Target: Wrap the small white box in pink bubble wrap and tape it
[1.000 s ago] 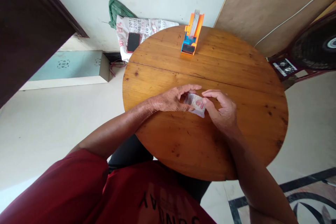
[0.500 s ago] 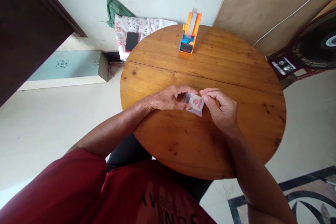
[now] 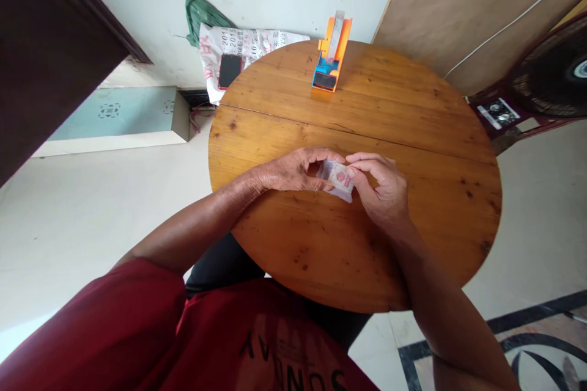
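Observation:
A small clear plastic packet [image 3: 339, 178] with a red mark lies between my two hands at the middle of the round wooden table [image 3: 426, 134]. My left hand [image 3: 293, 170] pinches the packet's left end with thumb and curled fingers. My right hand [image 3: 381, 190] pinches its right end, fingers bent over the top. Both hands rest on the tabletop. What is inside the packet is too small to make out.
An orange and blue stand [image 3: 331, 56] with a pale strip in it stands at the table's far edge. Beyond the table a printed white sack [image 3: 247, 49] carries a dark phone [image 3: 230, 70]. A fan [image 3: 550, 73] stands at the right, a low pale block [image 3: 114, 119] at the left.
My right hand's fingers have closed in over the packet's right end. The packet has stayed in the same spot between both hands.

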Tool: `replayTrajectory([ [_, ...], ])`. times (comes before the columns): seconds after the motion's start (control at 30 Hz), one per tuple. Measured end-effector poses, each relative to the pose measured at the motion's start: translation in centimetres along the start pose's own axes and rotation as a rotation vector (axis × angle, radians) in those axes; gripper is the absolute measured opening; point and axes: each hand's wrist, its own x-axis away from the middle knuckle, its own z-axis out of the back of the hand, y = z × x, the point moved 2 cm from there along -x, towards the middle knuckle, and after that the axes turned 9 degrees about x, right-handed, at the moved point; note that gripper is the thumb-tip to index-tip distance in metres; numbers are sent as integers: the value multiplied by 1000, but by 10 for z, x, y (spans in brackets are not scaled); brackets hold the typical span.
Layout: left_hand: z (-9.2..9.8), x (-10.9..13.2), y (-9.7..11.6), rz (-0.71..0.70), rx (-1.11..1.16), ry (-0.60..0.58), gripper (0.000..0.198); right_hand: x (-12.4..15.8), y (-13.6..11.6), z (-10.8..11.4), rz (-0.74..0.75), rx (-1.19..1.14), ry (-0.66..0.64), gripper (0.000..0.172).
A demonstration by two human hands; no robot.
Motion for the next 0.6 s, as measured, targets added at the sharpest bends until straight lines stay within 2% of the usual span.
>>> replayTrajectory([
  [0.13, 0, 0, 2, 9, 10, -2, 55, -1, 1, 10, -66, -122, 5, 11],
  [0.2, 0, 1, 3, 17, 6, 0, 55, 0, 2, 18, -89, -143, -63, 8],
  [0.23, 0, 1, 4, 21, 5, 1, 55, 1, 3, 21, -95, -128, -132, 19],
  [0.3, -1, 2, 5, 28, 5, -2, 54, 4, 6, 23, -107, -49, -284, 54],
  [0.37, -1, 2, 6, 32, 14, -2, 53, 8, 9, 21, -106, 43, -355, 75],
  [0.4, -1, 3, 7, 35, 17, 0, 53, 10, 9, 19, -94, 80, -351, 77],
  [0.6, -2, 3, 6, 61, 18, 2, 48, 15, 9, 6, 21, 187, -206, 60],
])
